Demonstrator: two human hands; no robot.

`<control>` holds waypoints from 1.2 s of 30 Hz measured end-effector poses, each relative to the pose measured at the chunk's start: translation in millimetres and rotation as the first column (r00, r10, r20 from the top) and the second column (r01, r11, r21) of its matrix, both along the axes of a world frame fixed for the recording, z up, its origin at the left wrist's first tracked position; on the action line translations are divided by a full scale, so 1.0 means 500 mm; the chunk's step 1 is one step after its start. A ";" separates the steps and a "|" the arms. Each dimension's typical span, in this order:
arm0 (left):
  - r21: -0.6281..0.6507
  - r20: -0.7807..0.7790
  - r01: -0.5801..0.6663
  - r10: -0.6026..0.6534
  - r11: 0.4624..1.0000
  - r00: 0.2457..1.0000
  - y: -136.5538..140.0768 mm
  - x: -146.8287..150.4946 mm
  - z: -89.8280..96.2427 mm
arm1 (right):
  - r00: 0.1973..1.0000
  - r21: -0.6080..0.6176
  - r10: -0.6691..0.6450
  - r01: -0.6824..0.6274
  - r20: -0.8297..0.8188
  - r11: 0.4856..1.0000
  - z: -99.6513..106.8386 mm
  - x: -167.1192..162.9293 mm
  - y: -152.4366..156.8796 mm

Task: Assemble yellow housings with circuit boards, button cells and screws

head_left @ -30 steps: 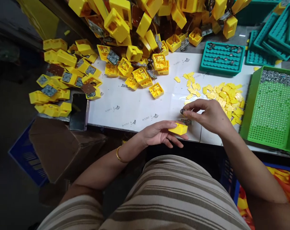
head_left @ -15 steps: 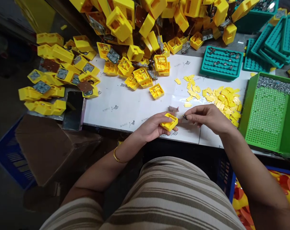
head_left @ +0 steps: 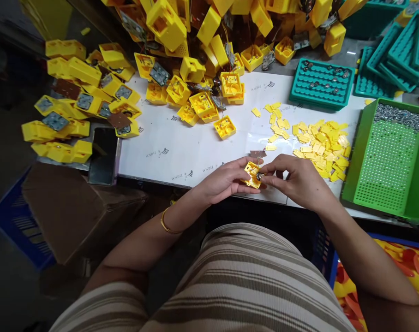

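Observation:
My left hand [head_left: 226, 180] is closed on a small yellow plastic housing [head_left: 251, 171], its open side facing up. Between the thumb and fingers of my right hand [head_left: 292, 180] is a small round dark part [head_left: 260, 176], perhaps a little speaker, held at the right side of the housing's cavity. Just beyond the housing lies a brown circuit board [head_left: 258, 153], and thin wires run near it. Loose small yellow plates [head_left: 323, 143] lie in a heap past my right hand.
Many yellow housings [head_left: 202, 103] with wires and boards are piled at the back and left. A green basket [head_left: 386, 184] with metal pieces stands right. Teal trays [head_left: 320, 101] sit behind. A phone [head_left: 103, 157] lies at the left table edge.
My right hand has moved left, bringing the round dark part from beside the housing to its cavity. The housing has shifted slightly right and turned in my left hand.

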State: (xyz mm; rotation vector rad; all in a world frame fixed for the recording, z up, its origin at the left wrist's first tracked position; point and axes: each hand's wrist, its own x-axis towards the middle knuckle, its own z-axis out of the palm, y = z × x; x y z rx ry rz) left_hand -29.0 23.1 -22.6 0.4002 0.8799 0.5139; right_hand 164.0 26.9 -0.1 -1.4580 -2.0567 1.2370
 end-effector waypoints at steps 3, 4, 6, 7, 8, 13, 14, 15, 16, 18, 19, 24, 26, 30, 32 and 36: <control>0.013 -0.037 0.011 -0.011 1.000 0.999 0.001 0.002 0.008 | 0.998 0.012 0.042 -0.043 0.056 0.999 0.004 -0.003 -0.001; 0.018 -0.048 0.019 -0.018 1.000 0.999 0.001 0.003 0.010 | 0.997 0.016 0.050 -0.051 0.065 0.999 0.004 -0.005 -0.001; 0.031 -0.066 0.026 -0.024 0.999 0.998 -0.001 0.006 0.013 | 0.996 0.026 0.055 -0.057 0.076 0.998 0.003 -0.006 -0.003; 0.043 -0.076 0.025 -0.022 0.999 0.997 -0.002 0.008 0.015 | 0.996 0.030 0.053 -0.055 0.076 0.998 0.003 -0.006 -0.003; 0.060 -0.092 0.015 -0.010 0.998 0.996 -0.003 0.010 0.016 | 0.997 0.036 0.043 -0.046 0.070 0.998 0.001 -0.005 -0.004; 0.178 -0.171 -0.094 0.125 0.980 0.977 -0.008 0.015 0.020 | 0.994 0.111 -0.100 0.105 -0.052 0.988 -0.011 0.007 -0.012; 0.182 -0.164 -0.104 0.134 0.978 0.977 -0.008 0.014 0.020 | 0.990 0.124 -0.119 0.128 -0.075 0.984 -0.013 0.008 -0.014; 0.180 -0.152 -0.111 0.139 0.977 0.979 -0.009 0.013 0.020 | 0.987 0.134 -0.131 0.143 -0.091 0.981 -0.015 0.009 -0.016; 0.178 -0.139 -0.120 0.146 0.977 0.979 -0.009 0.013 0.020 | 0.985 0.140 -0.140 0.153 -0.102 0.978 -0.017 0.008 -0.018; 0.179 -0.123 -0.147 0.171 0.973 0.978 -0.010 0.012 0.020 | 0.981 0.141 -0.149 0.166 -0.121 0.976 -0.020 0.005 -0.023; 0.183 -0.119 -0.160 0.184 0.970 0.976 -0.010 0.013 0.021 | 0.978 0.134 -0.156 0.174 -0.137 0.976 -0.022 0.003 -0.025; 0.181 -0.110 -0.186 0.207 0.966 0.972 -0.009 0.018 0.023 | 0.925 0.029 -0.294 0.309 -0.242 0.951 -0.036 -0.012 -0.040; 0.187 -0.115 -0.193 0.216 0.963 0.970 -0.009 0.021 0.023 | 0.897 -0.008 -0.351 0.362 -0.268 0.932 -0.042 -0.017 -0.045; 0.221 -0.130 -0.209 0.242 0.953 0.962 -0.012 0.027 0.024 | 0.867 -0.009 -0.394 0.411 -0.306 0.912 -0.050 -0.025 -0.054; 0.214 -0.123 -0.209 0.238 0.954 0.963 -0.013 0.030 0.026 | 0.868 0.046 -0.383 0.417 -0.315 0.908 -0.053 -0.027 -0.059; 0.206 -0.111 -0.181 0.207 0.962 0.972 -0.013 0.030 0.030 | 0.932 0.297 -0.255 0.328 -0.259 0.897 -0.052 -0.022 -0.062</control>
